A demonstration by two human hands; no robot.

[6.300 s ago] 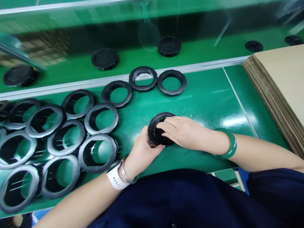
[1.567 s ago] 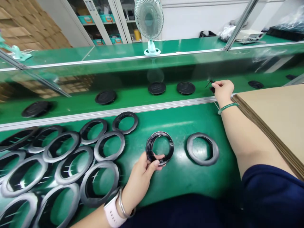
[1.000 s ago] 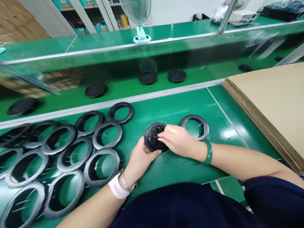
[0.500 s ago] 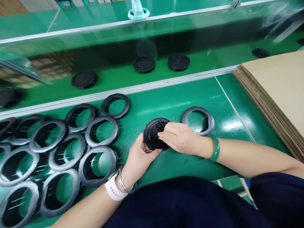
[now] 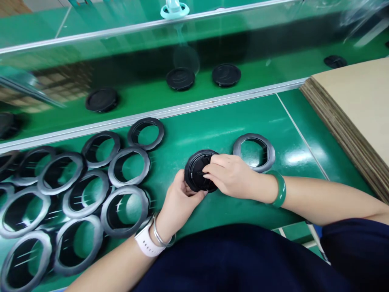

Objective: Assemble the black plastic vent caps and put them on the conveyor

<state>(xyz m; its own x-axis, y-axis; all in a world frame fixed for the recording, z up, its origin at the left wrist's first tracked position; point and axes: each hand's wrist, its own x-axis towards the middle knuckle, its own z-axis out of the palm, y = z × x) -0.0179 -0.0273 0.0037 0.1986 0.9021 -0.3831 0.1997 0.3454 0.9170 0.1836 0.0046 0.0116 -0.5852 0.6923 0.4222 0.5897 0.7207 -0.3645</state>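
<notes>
A round black part (image 5: 194,172) is tilted up above the green table, its recessed inner face showing. My left hand (image 5: 179,202) grips its lower left rim, thumb in front and fingers partly hidden behind. Over its right side, my right hand (image 5: 229,174) has its fingers bent and pressed together at the inner face; whether they pinch something small there is hidden. Just beyond my right hand lies a single grey-rimmed ring (image 5: 270,152). Several more rings (image 5: 146,164) with black inner walls crowd the table to the left of my left hand.
Behind a silver rail (image 5: 194,106), black discs (image 5: 226,75) sit on a green strip. Stacked cardboard sheets (image 5: 358,89) cover the right side. A light-blue round-based object (image 5: 174,11) stands at the top. The green table (image 5: 197,132) lies in front.
The view has shifted slightly. My left hand still holds the black part, and the fingers of my right hand have moved a little at its inner face.
</notes>
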